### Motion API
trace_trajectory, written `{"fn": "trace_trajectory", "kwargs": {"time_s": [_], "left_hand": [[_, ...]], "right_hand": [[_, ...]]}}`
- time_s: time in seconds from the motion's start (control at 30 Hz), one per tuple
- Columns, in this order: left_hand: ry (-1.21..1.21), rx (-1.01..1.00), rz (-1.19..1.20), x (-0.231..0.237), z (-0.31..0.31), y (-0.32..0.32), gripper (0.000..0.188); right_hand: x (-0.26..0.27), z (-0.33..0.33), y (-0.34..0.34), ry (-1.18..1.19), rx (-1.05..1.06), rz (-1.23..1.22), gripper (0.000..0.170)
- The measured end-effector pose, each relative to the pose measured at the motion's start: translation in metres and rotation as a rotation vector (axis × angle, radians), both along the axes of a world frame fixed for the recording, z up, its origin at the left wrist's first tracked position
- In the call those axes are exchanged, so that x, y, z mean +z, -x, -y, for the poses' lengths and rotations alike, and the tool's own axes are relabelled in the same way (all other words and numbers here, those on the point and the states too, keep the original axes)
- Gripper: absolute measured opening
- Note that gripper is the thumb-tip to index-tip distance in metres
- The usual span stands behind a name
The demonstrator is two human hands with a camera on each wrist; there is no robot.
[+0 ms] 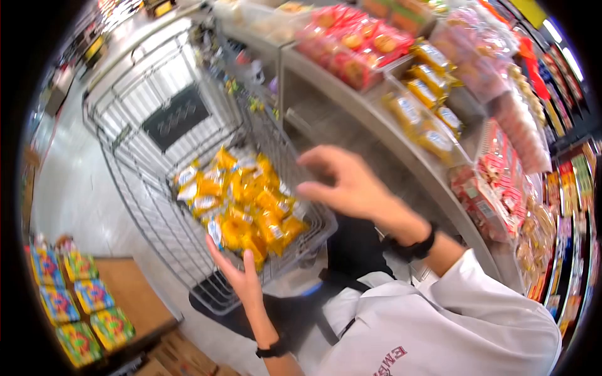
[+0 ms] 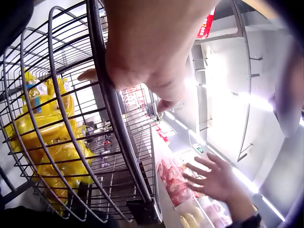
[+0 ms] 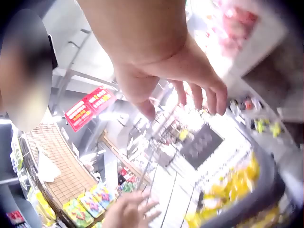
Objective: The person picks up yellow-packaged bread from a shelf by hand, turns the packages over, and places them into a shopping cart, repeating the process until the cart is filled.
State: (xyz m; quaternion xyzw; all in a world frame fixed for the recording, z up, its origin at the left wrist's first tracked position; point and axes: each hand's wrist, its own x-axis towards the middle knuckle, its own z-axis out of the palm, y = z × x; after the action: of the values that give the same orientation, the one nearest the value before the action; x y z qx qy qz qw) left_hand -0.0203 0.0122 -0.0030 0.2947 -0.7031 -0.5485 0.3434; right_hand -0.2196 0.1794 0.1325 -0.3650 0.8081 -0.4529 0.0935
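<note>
A heap of yellow snack packets [image 1: 241,203] lies in the bottom of a wire shopping cart [image 1: 135,207]. My left hand [image 1: 241,276] is over the cart's near rim, its fingers straight and nothing held. In the left wrist view the packets [image 2: 52,137] show through the wire side, below that hand [image 2: 147,71]. My right hand [image 1: 345,182] is raised over the right side of the cart, blurred, with fingers loosely bent and apart from the thumb. Nothing shows between them in the right wrist view, where the hand [image 3: 175,80] hangs above the cart.
A display counter to the right carries trays of yellow packets [image 1: 433,81], red-bagged snacks [image 1: 357,41] and red-and-white packs [image 1: 495,182]. At lower left, bright green and blue packs [image 1: 94,294] lie on a brown stand [image 1: 135,285]. Shelves of goods [image 1: 567,200] line the far right.
</note>
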Motion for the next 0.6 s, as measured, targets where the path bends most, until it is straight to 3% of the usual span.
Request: {"fn": "trace_trajectory", "kwargs": {"time_s": [0.03, 0.07, 0.13, 0.17, 0.23, 0.27, 0.3, 0.37, 0.4, 0.47, 0.6], "left_hand": [[0.059, -0.019, 0.051, -0.001, 0.002, -0.003, 0.073], [0.101, -0.046, 0.035, -0.001, 0.002, -0.002, 0.068], [0.119, -0.062, 0.001, -0.005, 0.003, 0.001, 0.049], [0.124, -0.069, -0.016, -0.002, 0.003, 0.001, 0.049], [-0.062, -0.06, 0.077, 0.004, 0.0, 0.0, 0.039], [-0.124, -0.059, 0.012, -0.001, 0.0, 0.002, 0.032], [-0.117, -0.062, 0.005, -0.003, 0.002, 0.001, 0.032], [-0.285, -0.083, -0.026, -0.007, 0.006, 0.001, 0.031], [-0.284, -0.097, -0.047, -0.016, 0.01, 0.0, 0.03], [-0.34, -0.067, -0.071, -0.013, 0.011, 0.002, 0.03], [-0.446, -0.013, -0.093, -0.01, 0.01, 0.001, 0.028]], "right_hand": [[0.034, -0.021, 0.025, -0.068, 0.076, -0.293, 0.03], [0.073, -0.043, 0.04, -0.078, -0.003, -0.481, 0.027], [0.134, -0.083, 0.089, -0.186, -0.125, -0.393, 0.027], [0.16, -0.098, 0.113, -0.381, -0.234, -0.408, 0.031], [0.147, -0.154, 0.213, -0.53, -0.289, -0.665, 0.052], [0.143, -0.173, 0.253, -0.685, -0.384, -0.506, 0.071], [0.129, -0.193, 0.29, -0.678, -0.391, -0.51, 0.071], [0.1, -0.221, 0.346, -0.741, -0.542, -0.393, 0.096], [0.088, -0.225, 0.355, -0.736, -0.54, -0.399, 0.096], [0.072, -0.225, 0.364, -0.899, -0.58, -0.315, 0.118], [0.049, -0.222, 0.36, -0.882, -0.695, -0.406, 0.123]]}}
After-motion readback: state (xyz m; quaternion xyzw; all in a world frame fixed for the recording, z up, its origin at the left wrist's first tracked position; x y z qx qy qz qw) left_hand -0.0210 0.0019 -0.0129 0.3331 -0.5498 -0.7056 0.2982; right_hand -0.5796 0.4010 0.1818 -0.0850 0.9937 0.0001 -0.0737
